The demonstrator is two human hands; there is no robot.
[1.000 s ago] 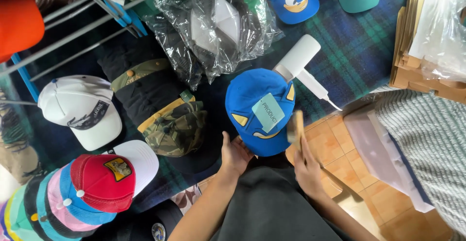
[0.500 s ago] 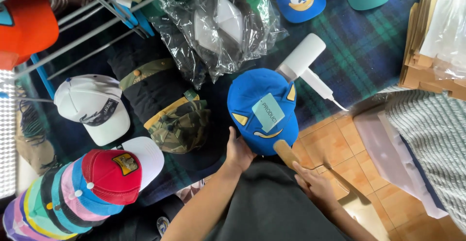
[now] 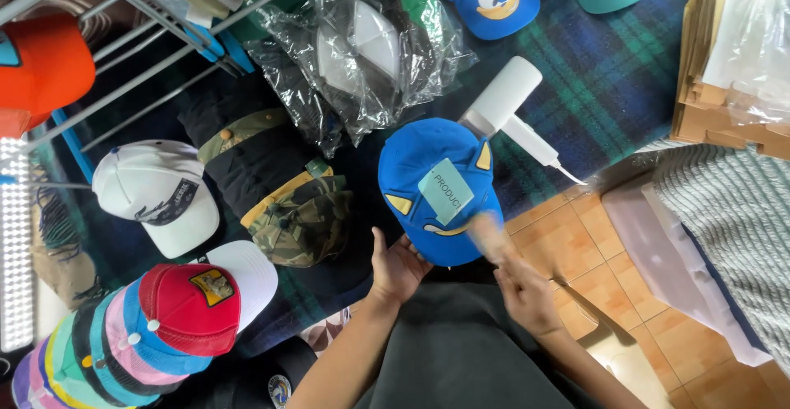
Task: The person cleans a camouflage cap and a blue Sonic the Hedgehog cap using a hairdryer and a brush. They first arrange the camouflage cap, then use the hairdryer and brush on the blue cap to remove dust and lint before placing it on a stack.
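Cap (image 3: 436, 191) on blanket (image 3: 609, 88), white tool (image 3: 506, 96) behind, cap stack (image 3: 148, 331) left

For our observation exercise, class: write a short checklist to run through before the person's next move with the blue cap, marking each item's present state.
1. Left hand on the blue cap's edge: ok.
2. Right hand holds a light stick-like tool at the cap: ok; tool blurred.
3. Tool's kind: cannot tell.
4. Pale tag showing on the cap: ok.
5. White device clear of the cap: not ok, it touches.
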